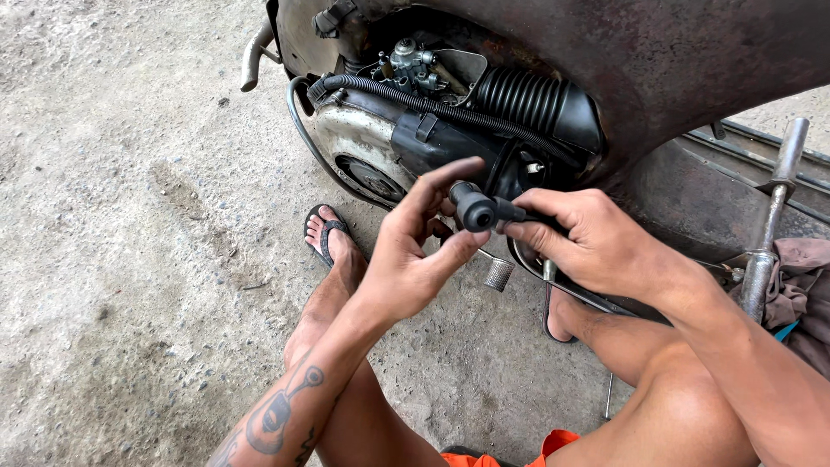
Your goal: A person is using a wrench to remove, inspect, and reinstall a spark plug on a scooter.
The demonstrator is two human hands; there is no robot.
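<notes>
A black rubber spark plug cap [475, 207] on its lead is held up in front of an old scooter's open engine bay. My left hand [413, 251] pinches the cap's round end between thumb and fingers. My right hand [581, 235] grips the lead just behind the cap. Behind them sit the engine [372, 143], a ribbed black rubber boot [525, 97], a corrugated hose [406, 99] and a small carburettor [413, 67].
The rusty scooter body [657, 60] fills the top right. A metal socket wrench [772, 216] lies on a brown rag [800, 281] at the right. A kick-start pedal [499, 274] hangs below my hands. My feet in sandals [327, 233] rest on rough concrete [130, 259].
</notes>
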